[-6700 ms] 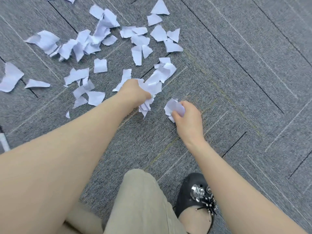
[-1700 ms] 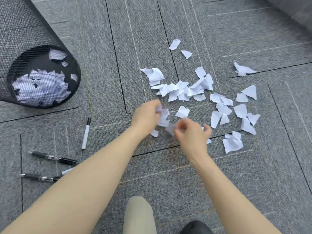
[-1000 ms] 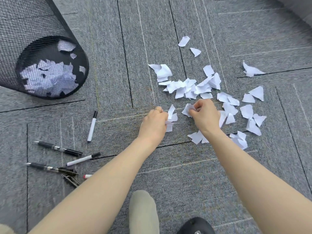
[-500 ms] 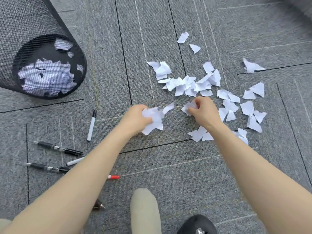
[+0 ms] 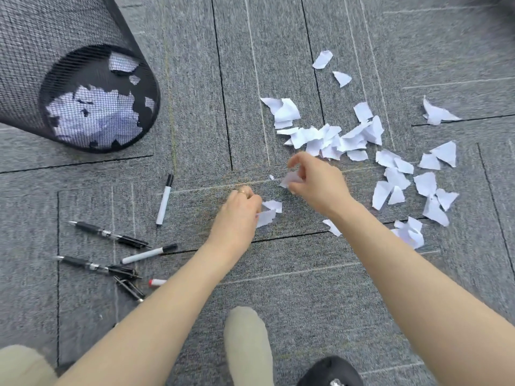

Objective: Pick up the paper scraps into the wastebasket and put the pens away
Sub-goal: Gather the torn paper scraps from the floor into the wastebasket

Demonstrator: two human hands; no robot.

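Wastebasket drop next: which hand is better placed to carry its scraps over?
Left, probably. The left hand already grips scraps and is on the side of the wastebasket, with bare carpet between. The right hand pinches one small piece and sits nearer the loose pile.

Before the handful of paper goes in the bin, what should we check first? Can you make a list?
1. Left hand grips paper scraps: ok.
2. Right hand pinches a scrap: ok.
3. Mesh wastebasket within reach, on the left: cannot tell.
4. Wastebasket has room for more: ok, its rim is out of view, but only the bottom looks covered.
5. Carpet free of scraps: not ok, a pile remains.
6. Pens put away: not ok.
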